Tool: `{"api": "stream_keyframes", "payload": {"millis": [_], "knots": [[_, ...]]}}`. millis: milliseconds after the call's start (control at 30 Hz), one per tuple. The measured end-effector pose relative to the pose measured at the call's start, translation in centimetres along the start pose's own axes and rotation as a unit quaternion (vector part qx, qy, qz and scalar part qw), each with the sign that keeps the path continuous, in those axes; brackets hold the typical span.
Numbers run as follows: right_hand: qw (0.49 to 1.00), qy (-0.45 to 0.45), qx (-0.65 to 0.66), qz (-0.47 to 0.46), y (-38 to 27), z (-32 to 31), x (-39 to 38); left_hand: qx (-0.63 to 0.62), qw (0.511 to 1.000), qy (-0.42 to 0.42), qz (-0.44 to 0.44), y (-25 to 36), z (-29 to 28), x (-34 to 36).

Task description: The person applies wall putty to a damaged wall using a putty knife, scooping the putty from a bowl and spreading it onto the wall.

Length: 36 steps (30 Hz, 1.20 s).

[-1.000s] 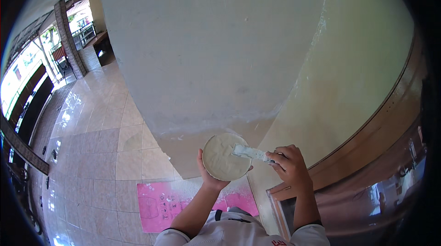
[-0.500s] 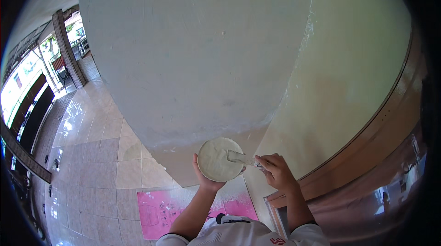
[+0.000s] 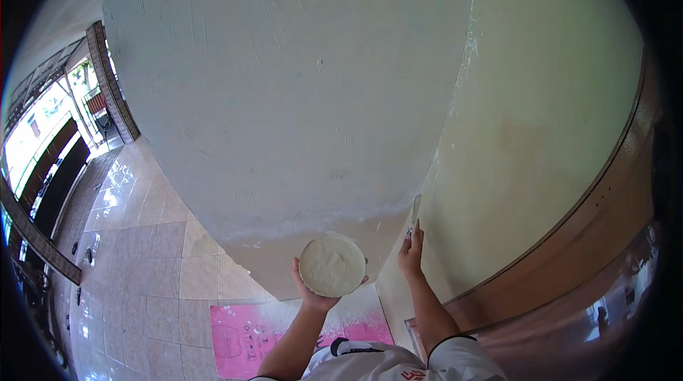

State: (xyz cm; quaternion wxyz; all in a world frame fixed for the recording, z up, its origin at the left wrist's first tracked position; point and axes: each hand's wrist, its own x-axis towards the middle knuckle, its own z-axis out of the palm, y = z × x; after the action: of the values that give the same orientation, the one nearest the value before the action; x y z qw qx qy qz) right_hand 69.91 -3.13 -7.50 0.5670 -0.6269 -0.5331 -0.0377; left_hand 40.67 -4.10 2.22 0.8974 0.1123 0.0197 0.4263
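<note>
My left hand [image 3: 317, 297] is wrapped around the underside and edge of a round, shallow container of off-white paste [image 3: 332, 265], its top facing up. The paste surface has smears and ridges. In my right hand [image 3: 411, 251] is a putty knife [image 3: 416, 209], gripped by its handle with the blade pointing up. The blade is at the inner corner where the grey wall [image 3: 299, 110] meets the yellowish-green wall [image 3: 533, 96]; whether it touches cannot be made out. White patches run along that corner and low across the grey wall.
A pink sheet [image 3: 242, 338] dusted with white lies on the tiled floor [image 3: 153, 260] below my hands. To the right is a brown wooden frame [image 3: 569, 239] with a glossy surface beside it. A tiled pillar [image 3: 112, 82] and dark gate [image 3: 53, 160] stand far left.
My right hand has lifted the putty knife off the paste and carried it up to the wall corner, turning the blade upward. The container has shifted slightly down and left in view.
</note>
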Motion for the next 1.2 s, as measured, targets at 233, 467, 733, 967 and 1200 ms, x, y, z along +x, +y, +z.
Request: {"api": "stream_keyframes", "payload": {"millis": [233, 467, 733, 967, 1200], "knots": [[0.999, 0.029, -0.029, -0.005, 5.6, 4.1, 3.0, 0.003, 0.999, -0.002, 0.043, 0.0, -0.9, -2.0], [0.993, 0.005, -0.115, -0.001, 9.9, 5.5, 2.1, -0.038, 0.996, 0.031, 0.080, -0.1, -2.5, -3.0], [0.998, 0.031, -0.060, -0.014, 9.5, 5.5, 4.2, -0.036, 0.994, 0.048, 0.091, -0.4, -3.1, -3.5], [0.995, -0.060, -0.074, 0.021, 10.6, 5.4, -0.8, -0.047, 0.994, 0.057, 0.084, -0.8, -3.9, -3.5], [0.997, 0.000, -0.081, -0.022, 6.8, 5.8, 3.8, -0.048, 0.992, 0.064, 0.096, -0.5, -4.1, -4.4]]}}
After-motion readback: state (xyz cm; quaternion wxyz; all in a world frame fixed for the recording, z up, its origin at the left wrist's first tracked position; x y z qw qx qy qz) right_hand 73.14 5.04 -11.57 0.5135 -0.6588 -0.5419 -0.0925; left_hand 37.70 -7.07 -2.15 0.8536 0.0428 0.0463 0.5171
